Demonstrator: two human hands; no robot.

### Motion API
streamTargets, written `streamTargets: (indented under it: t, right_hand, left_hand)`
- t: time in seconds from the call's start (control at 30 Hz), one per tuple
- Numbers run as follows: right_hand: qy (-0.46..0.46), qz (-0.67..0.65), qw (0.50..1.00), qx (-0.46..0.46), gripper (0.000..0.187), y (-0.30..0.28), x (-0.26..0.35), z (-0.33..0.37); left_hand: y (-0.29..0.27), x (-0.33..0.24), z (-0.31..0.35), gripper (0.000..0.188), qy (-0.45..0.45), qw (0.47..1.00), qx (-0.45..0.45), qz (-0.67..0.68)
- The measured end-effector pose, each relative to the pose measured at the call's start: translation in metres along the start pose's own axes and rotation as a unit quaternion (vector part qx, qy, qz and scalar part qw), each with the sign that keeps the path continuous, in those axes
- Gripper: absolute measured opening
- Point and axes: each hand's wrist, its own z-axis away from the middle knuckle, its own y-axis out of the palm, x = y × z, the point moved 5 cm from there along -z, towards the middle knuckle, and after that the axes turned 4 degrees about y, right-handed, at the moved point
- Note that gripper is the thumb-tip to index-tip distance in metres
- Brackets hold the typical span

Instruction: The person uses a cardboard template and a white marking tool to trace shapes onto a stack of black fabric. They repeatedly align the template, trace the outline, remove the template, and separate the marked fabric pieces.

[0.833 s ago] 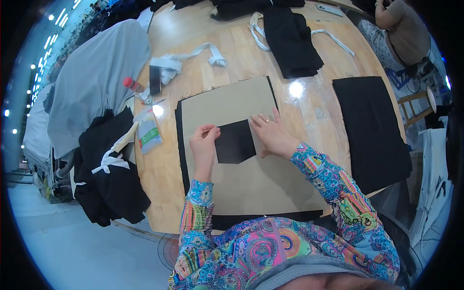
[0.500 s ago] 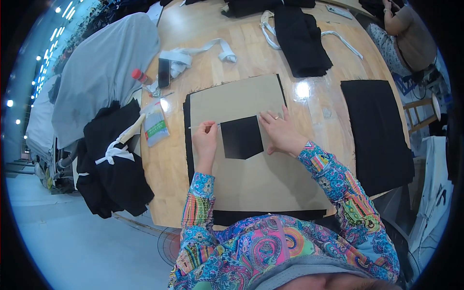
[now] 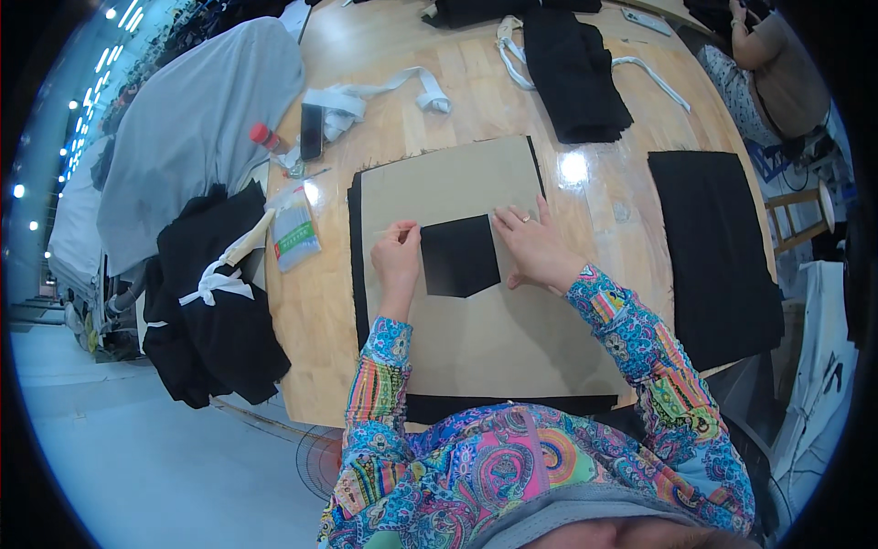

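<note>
The left hand was pinched narrow around a slim pale tool, faintly seen, by the far left corner of a black pocket-shaped piece; the right hand lay spread wide along that piece's right edge; beneath, a beige panel left open room on the near side, its left edge bordered by black cloth; bare table separated it from folded black fabric, right, and a clear packet, left.

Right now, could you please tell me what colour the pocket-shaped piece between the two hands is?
The pocket-shaped piece is plain black, best seen in the head view.
</note>
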Motion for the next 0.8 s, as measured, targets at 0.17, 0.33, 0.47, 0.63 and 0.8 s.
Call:
streamTargets:
  t: [0.17, 0.33, 0.47, 0.63, 0.8]
  right_hand:
    - [0.0, -0.001, 1.0, 0.001, 0.109, -0.002, -0.001, 0.001]
    - [0.003, -0.009, 1.0, 0.008, 0.11, 0.0, -0.001, 0.0]
    - [0.004, -0.005, 1.0, 0.009, 0.11, 0.001, -0.002, 0.0]
    - [0.005, 0.0, 1.0, 0.012, 0.11, 0.0, -0.001, 0.0]
    - [0.005, 0.005, 1.0, 0.016, 0.111, 0.0, -0.001, 0.0]
  left_hand:
    - [-0.004, -0.006, 0.002, 0.017, 0.03, 0.999, -0.036, -0.01]
    - [-0.012, -0.003, 0.004, 0.016, 0.024, 0.997, -0.056, 0.038]
    - [-0.012, -0.008, 0.005, 0.017, 0.025, 0.999, -0.046, 0.009]
    - [-0.009, -0.011, 0.005, 0.017, 0.01, 0.999, -0.033, -0.006]
    - [-0.005, -0.008, 0.004, 0.018, 0.033, 0.999, -0.033, -0.017]
